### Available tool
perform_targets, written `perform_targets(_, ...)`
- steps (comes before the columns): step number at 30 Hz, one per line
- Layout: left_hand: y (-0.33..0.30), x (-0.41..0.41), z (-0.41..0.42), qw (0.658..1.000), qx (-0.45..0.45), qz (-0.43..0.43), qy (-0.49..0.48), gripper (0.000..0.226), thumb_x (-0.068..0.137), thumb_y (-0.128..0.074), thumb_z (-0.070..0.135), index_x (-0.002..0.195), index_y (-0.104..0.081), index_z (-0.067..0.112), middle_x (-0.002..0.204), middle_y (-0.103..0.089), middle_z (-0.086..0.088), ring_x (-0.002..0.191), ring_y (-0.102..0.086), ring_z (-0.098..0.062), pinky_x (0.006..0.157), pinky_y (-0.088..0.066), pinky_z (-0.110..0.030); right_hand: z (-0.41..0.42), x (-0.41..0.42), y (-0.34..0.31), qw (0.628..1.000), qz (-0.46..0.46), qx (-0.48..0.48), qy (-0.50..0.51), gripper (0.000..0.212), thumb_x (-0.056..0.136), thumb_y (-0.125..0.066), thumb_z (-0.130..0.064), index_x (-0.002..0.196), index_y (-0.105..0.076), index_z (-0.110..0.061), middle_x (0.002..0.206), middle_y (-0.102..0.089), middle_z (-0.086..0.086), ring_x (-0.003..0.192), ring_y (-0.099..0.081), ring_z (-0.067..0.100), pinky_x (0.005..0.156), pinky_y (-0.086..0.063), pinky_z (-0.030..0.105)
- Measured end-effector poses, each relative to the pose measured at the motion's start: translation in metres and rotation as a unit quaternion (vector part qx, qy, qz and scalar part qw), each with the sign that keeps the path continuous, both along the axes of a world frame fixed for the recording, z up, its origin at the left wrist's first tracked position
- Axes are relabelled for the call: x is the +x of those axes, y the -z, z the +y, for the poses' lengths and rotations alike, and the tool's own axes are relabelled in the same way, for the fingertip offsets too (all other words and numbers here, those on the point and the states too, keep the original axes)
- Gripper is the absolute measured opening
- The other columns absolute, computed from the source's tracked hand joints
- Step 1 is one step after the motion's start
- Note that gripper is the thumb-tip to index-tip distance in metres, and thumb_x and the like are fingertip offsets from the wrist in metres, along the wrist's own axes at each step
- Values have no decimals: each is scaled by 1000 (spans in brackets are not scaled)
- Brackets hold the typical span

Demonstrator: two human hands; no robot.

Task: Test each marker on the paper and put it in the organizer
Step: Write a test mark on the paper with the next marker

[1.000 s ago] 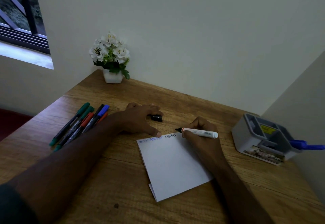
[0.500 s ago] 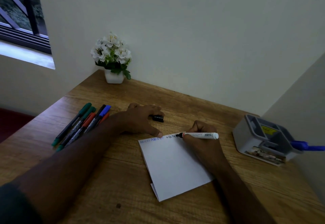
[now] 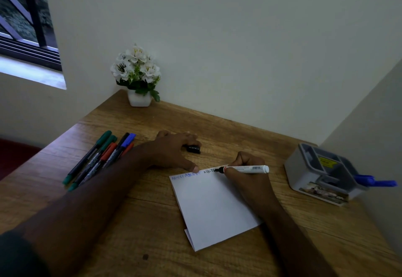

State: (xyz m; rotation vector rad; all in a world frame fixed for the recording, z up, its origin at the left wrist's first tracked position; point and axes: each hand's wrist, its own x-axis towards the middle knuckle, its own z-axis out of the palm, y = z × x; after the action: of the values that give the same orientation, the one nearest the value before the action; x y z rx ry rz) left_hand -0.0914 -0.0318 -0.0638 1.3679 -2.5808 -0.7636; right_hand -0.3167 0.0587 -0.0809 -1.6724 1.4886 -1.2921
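Note:
A white sheet of paper (image 3: 212, 207) lies on the wooden desk, with blue and black letters along its top edge. My right hand (image 3: 245, 178) grips a white marker (image 3: 250, 169) whose black tip touches the paper's top edge. My left hand (image 3: 174, 151) rests spread on the desk, its thumb pressing the paper's top left corner. The marker's black cap (image 3: 193, 148) lies just beyond that hand's fingers. Several capped markers (image 3: 102, 157) in green, red, black and blue lie at the left. The grey organizer (image 3: 322, 174) stands at the right with a blue marker (image 3: 376, 182) sticking out.
A white pot of white flowers (image 3: 138, 76) stands in the desk's back corner. Walls close the desk at the back and right. A window is at the upper left. The desk's left edge drops off beside the markers.
The right hand has shifted the marker tip slightly right along the paper's top edge, adding black letters. The left hand has stayed put.

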Motion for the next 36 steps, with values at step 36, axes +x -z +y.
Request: perform_targets(36,-12,-20,22,929,-111,352,33,24,82,-73,4,105,-75,10,99,-75,-2,94,-62,-5,71,-40,-2,8,-1,-20,986,-137,-96,-7,32,76,-75,-34,77,-68,-3,77,-69,21,67,-61,20,64,-47,41)
